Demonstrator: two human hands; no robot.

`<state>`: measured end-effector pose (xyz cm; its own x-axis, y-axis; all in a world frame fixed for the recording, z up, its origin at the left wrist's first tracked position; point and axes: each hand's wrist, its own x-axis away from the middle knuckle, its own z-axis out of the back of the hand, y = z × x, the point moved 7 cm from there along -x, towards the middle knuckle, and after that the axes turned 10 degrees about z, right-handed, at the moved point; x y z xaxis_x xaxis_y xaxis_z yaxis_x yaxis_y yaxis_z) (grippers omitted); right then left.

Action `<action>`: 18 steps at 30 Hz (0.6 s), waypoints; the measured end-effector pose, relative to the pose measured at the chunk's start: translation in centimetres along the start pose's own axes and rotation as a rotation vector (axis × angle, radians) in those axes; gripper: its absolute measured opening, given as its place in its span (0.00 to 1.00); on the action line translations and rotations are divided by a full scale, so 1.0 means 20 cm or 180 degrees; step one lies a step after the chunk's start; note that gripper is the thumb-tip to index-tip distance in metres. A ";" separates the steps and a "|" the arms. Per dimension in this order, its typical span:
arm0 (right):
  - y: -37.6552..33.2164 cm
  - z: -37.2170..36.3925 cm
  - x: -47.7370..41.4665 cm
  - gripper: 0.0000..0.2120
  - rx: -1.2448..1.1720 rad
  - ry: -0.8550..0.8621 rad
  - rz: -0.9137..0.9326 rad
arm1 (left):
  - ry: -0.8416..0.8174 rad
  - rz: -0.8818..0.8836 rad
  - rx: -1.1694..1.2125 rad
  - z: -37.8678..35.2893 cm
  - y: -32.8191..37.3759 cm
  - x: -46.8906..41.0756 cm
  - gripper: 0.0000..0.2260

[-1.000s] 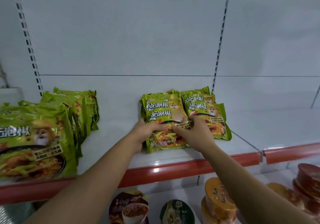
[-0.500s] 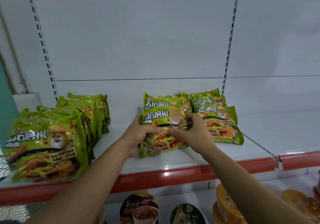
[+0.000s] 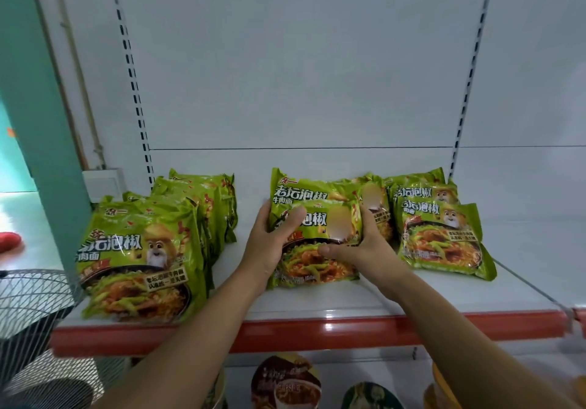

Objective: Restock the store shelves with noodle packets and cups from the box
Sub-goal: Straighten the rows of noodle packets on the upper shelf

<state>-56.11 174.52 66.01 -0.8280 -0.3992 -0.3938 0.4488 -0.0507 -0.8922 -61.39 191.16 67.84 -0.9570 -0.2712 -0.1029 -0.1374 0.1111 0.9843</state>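
Observation:
A green noodle packet (image 3: 317, 263) stands tilted at the front of the middle row on the white shelf (image 3: 317, 301). My left hand (image 3: 269, 244) grips its left edge, thumb across the front. My right hand (image 3: 361, 247) grips its right edge, fingers behind and thumb on the front. More green packets (image 3: 301, 188) stand behind it. Another row of the same packets (image 3: 440, 237) stands to the right, and a longer row (image 3: 139, 263) fills the shelf's left end. The box is not in view.
The shelf has a red front strip (image 3: 348, 329). Noodle cups (image 3: 285, 380) sit on the shelf below. A wire fan guard (image 3: 28, 301) and a teal pillar (image 3: 38, 123) stand at the left. To the right of the packets lies bare shelf (image 3: 532, 250).
My view has shifted to the right and moved closer. Both hands have stayed on the front middle packet, which now stands a little more upright.

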 end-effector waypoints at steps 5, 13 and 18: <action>0.00 0.00 0.02 0.56 -0.0319 -0.0104 0.0139 | 0.0101 0.0143 0.0033 0.05 -0.03 0.02 0.29; 0.02 -0.02 -0.01 0.33 -0.0522 -0.0223 -0.0047 | 0.0025 0.0082 -0.0239 0.08 -0.07 0.02 0.22; 0.04 -0.04 -0.06 0.29 -0.0483 -0.0137 -0.0002 | 0.0157 0.0100 0.0022 0.09 -0.04 -0.01 0.22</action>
<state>-55.17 175.72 65.61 -0.8116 -0.4383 -0.3864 0.3897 0.0866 -0.9169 -61.46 192.86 66.89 -0.9471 -0.3143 -0.0646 -0.1093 0.1268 0.9859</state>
